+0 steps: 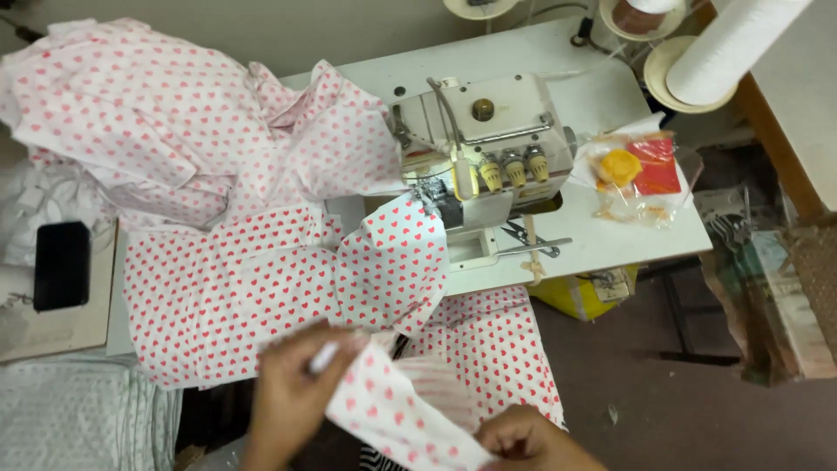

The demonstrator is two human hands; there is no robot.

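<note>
The left hand is motion-blurred; a small white object in its grip cannot be identified. The right hand is cut off by the bottom edge, so its fingers are only partly visible. The heart-print fabric strip between the two grips is blurred. Well beyond the grips, the thread cone runs out of frame at the top edge.

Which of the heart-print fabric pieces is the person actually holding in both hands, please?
The small piece at the bottom, stretched between the left hand and right hand; the others lie untouched on the table.
</note>
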